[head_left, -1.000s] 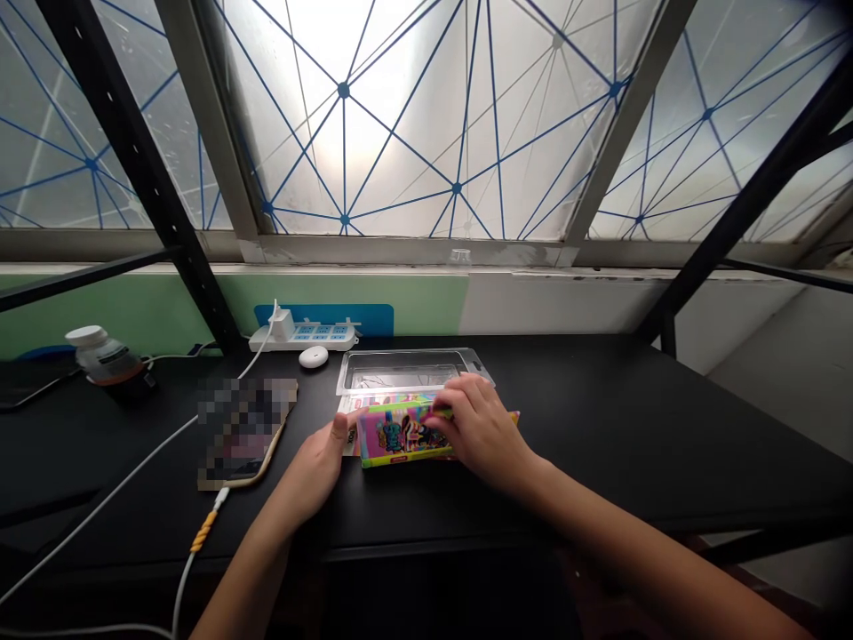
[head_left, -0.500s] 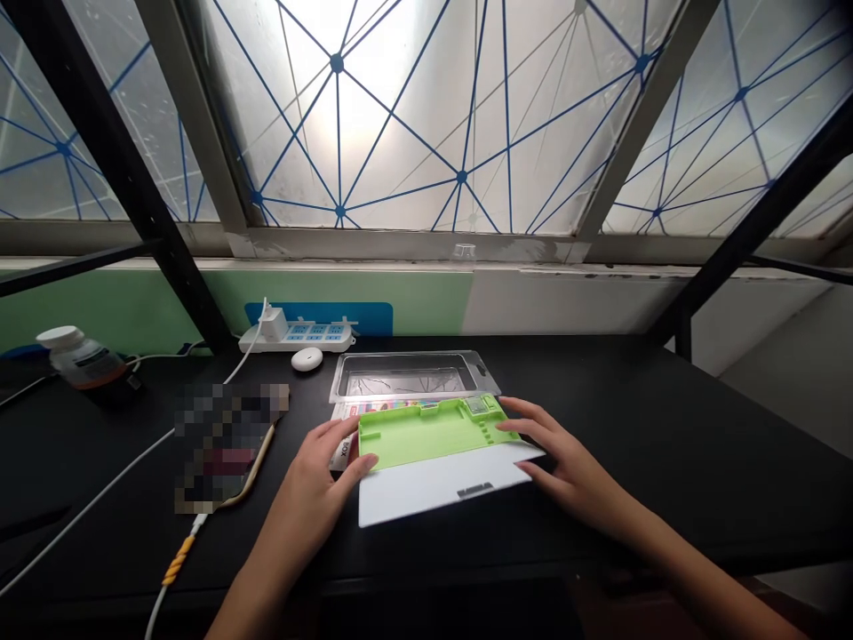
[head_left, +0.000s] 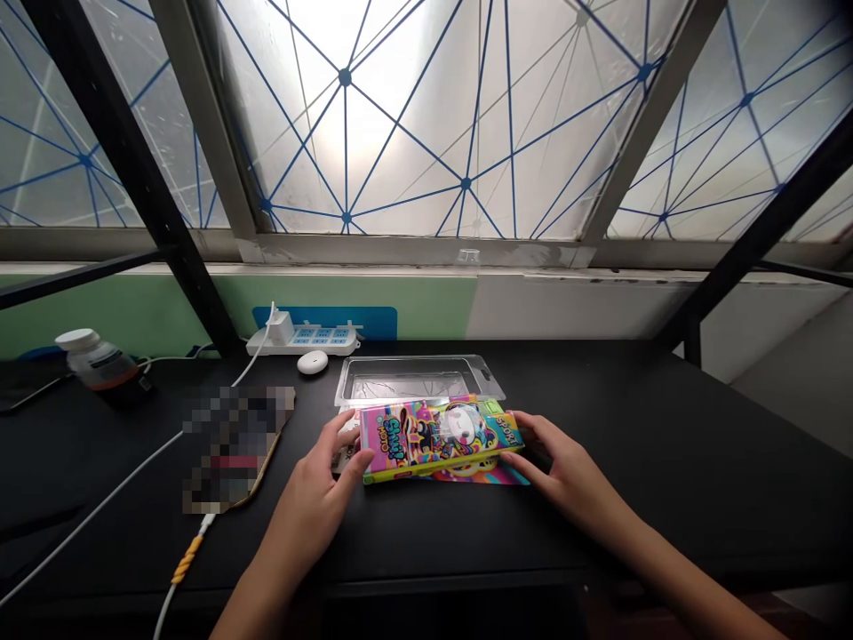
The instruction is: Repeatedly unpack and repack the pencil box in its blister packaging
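Note:
A bright pencil box (head_left: 433, 436) with cartoon figures on its lid and a lime-green edge is held over the black desk. My left hand (head_left: 316, 471) grips its left end, thumb on the front. At the other end, my right hand (head_left: 566, 458) has its thumb near the lower corner and its fingers behind. Below the box's front edge a colourful printed flap (head_left: 483, 471) sticks out. Just behind lies a clear plastic package tray (head_left: 414, 380). Part of a printed card, mostly hidden, shows beside my left fingers.
A phone-like object (head_left: 240, 449), blurred out, lies at left with a white charging cable (head_left: 179, 569). Along the back stand a power strip (head_left: 306, 338), a small white round case (head_left: 313, 362) and a white-capped bottle (head_left: 103, 369). Black frame posts rise on both sides.
The box was spread open, showing its green inside and a white flap; now the printed lid covers that inside. Both hands remain at its ends. The view has shifted slightly.

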A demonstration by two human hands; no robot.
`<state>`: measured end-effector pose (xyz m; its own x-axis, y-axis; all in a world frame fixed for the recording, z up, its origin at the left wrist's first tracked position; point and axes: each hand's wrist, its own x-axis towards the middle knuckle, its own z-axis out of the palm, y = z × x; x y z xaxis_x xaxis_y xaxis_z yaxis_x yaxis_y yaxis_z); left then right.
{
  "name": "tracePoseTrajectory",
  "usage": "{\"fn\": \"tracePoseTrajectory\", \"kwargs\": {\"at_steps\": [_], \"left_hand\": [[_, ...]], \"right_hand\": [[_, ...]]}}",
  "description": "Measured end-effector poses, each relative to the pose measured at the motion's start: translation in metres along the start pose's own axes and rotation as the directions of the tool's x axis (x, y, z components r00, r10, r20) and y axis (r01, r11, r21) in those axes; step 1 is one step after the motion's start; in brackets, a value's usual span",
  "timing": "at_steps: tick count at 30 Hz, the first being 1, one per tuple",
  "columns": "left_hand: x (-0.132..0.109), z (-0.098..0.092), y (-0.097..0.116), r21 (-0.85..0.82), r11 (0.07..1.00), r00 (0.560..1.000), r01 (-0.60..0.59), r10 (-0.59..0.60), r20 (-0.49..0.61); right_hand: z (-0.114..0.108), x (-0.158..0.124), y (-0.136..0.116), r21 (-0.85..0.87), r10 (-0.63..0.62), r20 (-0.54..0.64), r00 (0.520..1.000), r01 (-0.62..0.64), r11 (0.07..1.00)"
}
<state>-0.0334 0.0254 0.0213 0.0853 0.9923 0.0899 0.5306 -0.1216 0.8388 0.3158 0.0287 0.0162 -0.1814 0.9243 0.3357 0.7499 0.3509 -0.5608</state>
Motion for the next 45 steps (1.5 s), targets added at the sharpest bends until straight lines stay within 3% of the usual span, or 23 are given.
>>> {"fn": "tracePoseTrajectory", "kwargs": {"at_steps": [5,10,13,16,19,22,25,30,32,35,37,39,42,45], "left_hand": [[0.001,0.002,0.006,0.115,0.993,0.999,-0.032,0.036,-0.037],[-0.004,0.006,0.003,0.174,0.973,0.984,-0.151,0.164,-0.063],[-0.001,0.005,0.008,0.184,0.949,0.941,-0.257,0.289,-0.178],[0.017,-0.002,0.029,0.235,0.924,0.891,-0.302,0.361,-0.276],[0.051,-0.011,0.052,0.371,0.865,0.87,-0.338,0.438,-0.227],[0.085,-0.012,0.053,0.471,0.834,0.888,-0.288,0.417,-0.194],[0.101,-0.005,0.035,0.565,0.806,0.942,-0.175,0.304,-0.141],[0.091,0.007,0.016,0.74,0.667,0.983,-0.086,0.176,-0.043],[0.087,0.012,0.021,0.784,0.614,0.982,-0.097,0.189,-0.027],[0.089,0.02,0.037,0.782,0.609,0.973,-0.132,0.231,-0.016],[0.097,0.026,0.048,0.738,0.651,0.968,-0.179,0.251,0.013],[0.108,0.031,0.056,0.664,0.714,0.971,-0.22,0.225,0.08],[0.127,0.041,0.057,0.593,0.781,0.98,-0.197,0.136,0.146],[0.139,0.049,0.046,0.634,0.755,0.985,-0.167,0.102,0.137]], "right_hand": [[0.01,-0.013,0.001,-0.237,-0.057,-0.004,0.998,0.055,0.97],[0.014,-0.021,0.005,-0.283,-0.13,-0.035,0.991,0.115,0.952],[0.007,-0.02,0.002,-0.272,-0.167,-0.091,0.982,0.137,0.952],[-0.007,0.0,-0.006,-0.224,-0.159,-0.144,0.977,0.125,0.967],[-0.018,0.041,-0.012,-0.21,-0.176,-0.164,0.971,0.14,0.968],[-0.012,0.084,-0.007,-0.23,-0.183,-0.144,0.973,0.147,0.962],[0.007,0.105,0.004,-0.246,-0.206,-0.07,0.976,0.184,0.952],[0.024,0.1,0.016,-0.318,-0.298,-0.013,0.955,0.278,0.906],[0.022,0.095,0.012,-0.368,-0.357,-0.035,0.933,0.32,0.873],[0.021,0.086,-0.002,-0.334,-0.462,-0.072,0.884,0.415,0.846],[0.025,0.077,-0.015,-0.234,-0.541,-0.019,0.841,0.522,0.82],[0.031,0.068,-0.027,-0.109,-0.575,0.116,0.81,0.586,0.803],[0.038,0.06,-0.039,0.0,-0.493,0.363,0.791,0.529,0.849],[0.037,0.06,-0.041,0.011,-0.378,0.52,0.766,0.437,0.899]]}}
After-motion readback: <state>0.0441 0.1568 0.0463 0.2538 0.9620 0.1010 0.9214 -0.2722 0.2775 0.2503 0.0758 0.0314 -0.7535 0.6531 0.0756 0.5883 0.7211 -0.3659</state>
